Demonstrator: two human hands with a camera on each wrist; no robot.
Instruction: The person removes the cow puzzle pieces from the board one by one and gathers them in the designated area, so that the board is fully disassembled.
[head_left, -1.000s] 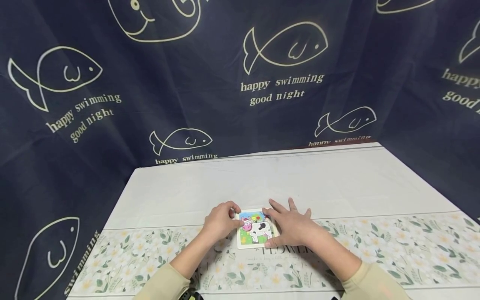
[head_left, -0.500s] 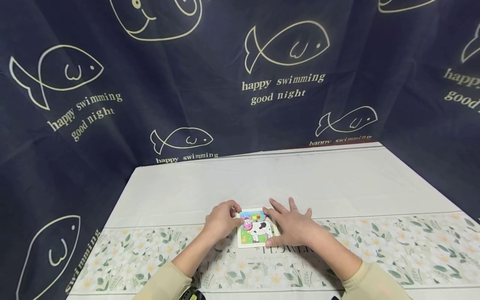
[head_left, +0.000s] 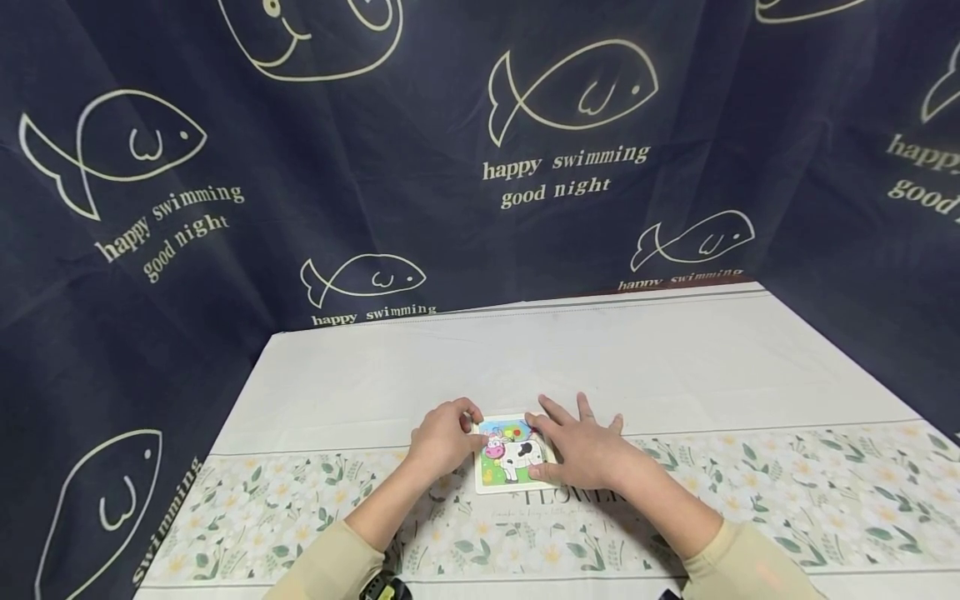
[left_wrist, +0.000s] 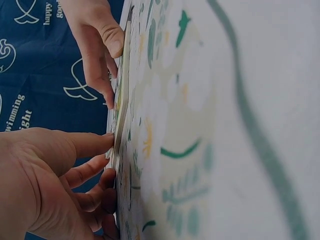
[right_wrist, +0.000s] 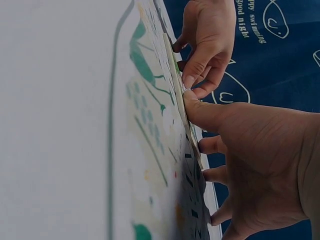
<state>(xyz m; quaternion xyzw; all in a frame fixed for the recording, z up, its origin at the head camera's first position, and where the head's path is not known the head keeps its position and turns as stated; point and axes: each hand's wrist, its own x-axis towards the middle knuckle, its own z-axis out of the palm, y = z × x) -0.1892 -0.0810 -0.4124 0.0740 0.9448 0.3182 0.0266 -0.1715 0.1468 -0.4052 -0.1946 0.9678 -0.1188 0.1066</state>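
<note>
A square cow picture board (head_left: 512, 475) with a pale border lies flat on the table. At its upper left, my left hand (head_left: 442, 440) grips the board's edge between the thumb and curled fingers. My right hand (head_left: 592, 450) rests on the right side, its fingers spread, with thumb and index fingertip on the picture. The left wrist view shows the board (left_wrist: 123, 105) edge-on, with the left thumb on its rim. From the right wrist, the right thumb touches the board (right_wrist: 178, 87) close to the left hand (right_wrist: 212, 45). Both hands cover parts of the picture.
The white table (head_left: 525, 358) carries a floral strip (head_left: 300, 500) with printed lettering just below the board. Behind and at both sides hangs a dark blue curtain (head_left: 450, 200) with fish drawings. A dark band (head_left: 386, 587) shows by the left sleeve.
My right thumb has slid slightly upward on the board, away from its lower edge. The left hand keeps its grip with almost no movement.
</note>
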